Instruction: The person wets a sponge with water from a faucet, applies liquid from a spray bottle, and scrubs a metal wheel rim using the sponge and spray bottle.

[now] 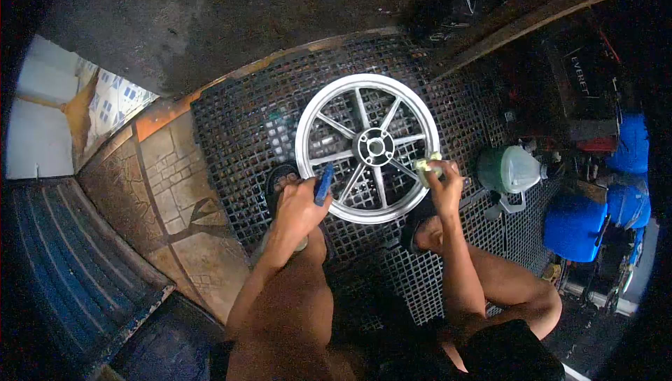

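Observation:
A silver spoked wheel rim (306,118) with a dark, bolt-holed hub lies flat on the black grid mat between my feet. My left hand (301,206) is closed around a narrow blue bar-shaped tool (324,185), which stands up at the rim's lower left edge; its exact kind is unclear. At the rim's right edge, my right hand (446,188) grips a small, pale yellow, crumpled sponge-like piece (429,162). This piece is on or just over the silver edge; I cannot tell whether it touches. Fingers partly hide both held things.
A greenish clear plastic jug (511,170) lies to the right on the black grid mat (238,129). Blue containers (577,223) stand farther right. A wooden plank (525,31) slants at upper right. Stone-patterned tiles (168,171) and a ridged blue panel (84,269) are at left.

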Tool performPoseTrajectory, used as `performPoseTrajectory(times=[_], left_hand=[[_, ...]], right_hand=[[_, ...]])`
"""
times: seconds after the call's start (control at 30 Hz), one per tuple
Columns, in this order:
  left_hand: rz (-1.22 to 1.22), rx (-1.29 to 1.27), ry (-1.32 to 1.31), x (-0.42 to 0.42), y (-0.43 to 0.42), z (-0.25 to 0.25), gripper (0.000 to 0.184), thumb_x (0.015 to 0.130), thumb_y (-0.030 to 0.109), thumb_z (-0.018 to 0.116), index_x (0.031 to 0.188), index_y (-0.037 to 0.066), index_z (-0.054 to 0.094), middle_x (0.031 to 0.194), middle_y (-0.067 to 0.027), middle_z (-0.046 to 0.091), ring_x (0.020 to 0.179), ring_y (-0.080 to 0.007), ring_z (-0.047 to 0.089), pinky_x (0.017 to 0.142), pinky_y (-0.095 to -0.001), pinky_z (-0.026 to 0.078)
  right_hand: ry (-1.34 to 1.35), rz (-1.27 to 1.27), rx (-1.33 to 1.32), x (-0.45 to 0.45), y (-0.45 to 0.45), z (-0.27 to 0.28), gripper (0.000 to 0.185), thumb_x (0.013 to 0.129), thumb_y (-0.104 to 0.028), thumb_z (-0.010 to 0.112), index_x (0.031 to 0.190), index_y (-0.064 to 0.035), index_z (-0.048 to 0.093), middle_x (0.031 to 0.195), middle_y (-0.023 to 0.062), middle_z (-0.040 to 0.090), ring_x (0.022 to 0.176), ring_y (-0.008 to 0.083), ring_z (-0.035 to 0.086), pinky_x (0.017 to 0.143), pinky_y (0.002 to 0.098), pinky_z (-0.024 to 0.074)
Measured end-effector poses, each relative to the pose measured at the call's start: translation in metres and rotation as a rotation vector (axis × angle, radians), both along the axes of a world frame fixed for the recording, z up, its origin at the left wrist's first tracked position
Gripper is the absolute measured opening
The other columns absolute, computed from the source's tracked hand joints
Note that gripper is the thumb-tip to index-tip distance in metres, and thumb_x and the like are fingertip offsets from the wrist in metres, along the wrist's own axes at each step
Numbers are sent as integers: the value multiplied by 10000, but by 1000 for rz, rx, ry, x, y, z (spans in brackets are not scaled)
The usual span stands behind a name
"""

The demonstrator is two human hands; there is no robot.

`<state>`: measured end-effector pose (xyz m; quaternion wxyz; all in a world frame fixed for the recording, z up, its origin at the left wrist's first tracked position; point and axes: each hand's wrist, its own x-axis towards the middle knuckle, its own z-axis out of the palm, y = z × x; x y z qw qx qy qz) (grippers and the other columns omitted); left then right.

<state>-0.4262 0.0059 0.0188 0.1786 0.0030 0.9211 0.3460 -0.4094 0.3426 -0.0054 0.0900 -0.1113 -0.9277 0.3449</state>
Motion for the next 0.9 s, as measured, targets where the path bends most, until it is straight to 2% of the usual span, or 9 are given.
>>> performPoseTrajectory(times=[0.1,0.2,0.3,0.5,0.57,0.7,0.73,0.83,0.9], left_hand=[[-36,41,-33,-5,-1,3,367,806,315,678,991,1,639,903,-249,663,929,-453,617,868,-505,484],[-20,9,127,1,4,-2,362,809,321,671,984,5,641,914,-248,668,921,-453,619,870,-508,483],[-49,15,-57,0,8,5,351,810,340,674,962,26,643,947,-246,655,937,-449,611,847,-524,482],[-265,48,-149,-6,18,-15,369,815,342,668,986,17,639,885,-252,676,885,-439,654,827,-510,508],[-275,28,-195,-7,26,-22,385,812,346,669,982,2,639,864,-250,677,867,-437,661,801,-507,518],[-275,10,-236,-9,28,-20,412,805,349,672,992,-17,639,829,-244,678,803,-443,665,757,-500,533],[-277,4,-225,-10,28,-17,412,804,346,672,996,-16,640,844,-250,677,823,-443,661,775,-500,529],[-265,-16,-187,-7,28,-14,409,802,340,674,1007,-13,643,896,-268,671,893,-440,645,832,-500,513],[-234,-32,-152,-2,29,-20,404,801,337,675,1010,-7,645,937,-281,663,953,-435,629,874,-499,498]], right_hand=[[29,-8,-73,3,-10,-8,236,752,-30,691,988,-41,700,915,158,660,886,286,613,841,348,463],[-12,-27,-53,5,-19,-9,239,747,-44,697,985,-38,699,884,155,667,905,287,628,835,352,474],[-65,-5,-113,10,-28,-21,218,791,-32,678,1008,-29,699,948,112,652,889,224,618,785,312,485],[-85,-2,-133,19,-50,-17,253,756,-22,680,1008,-34,701,970,134,660,899,259,637,798,323,481],[-134,-10,-191,22,-58,-14,249,755,-27,679,1003,-44,704,971,134,661,884,263,634,791,328,479],[-81,53,-94,24,-65,-21,249,751,-21,681,996,-59,706,931,136,647,833,258,616,758,328,472],[-62,53,-102,24,-67,-19,264,741,4,692,997,-57,704,864,127,618,820,261,602,750,336,469],[10,125,-16,24,-70,-27,272,731,10,717,994,-55,704,830,123,580,805,272,583,732,349,464],[-44,102,-51,21,-80,-22,281,731,9,727,1003,-57,704,845,130,572,805,283,580,727,362,464]])
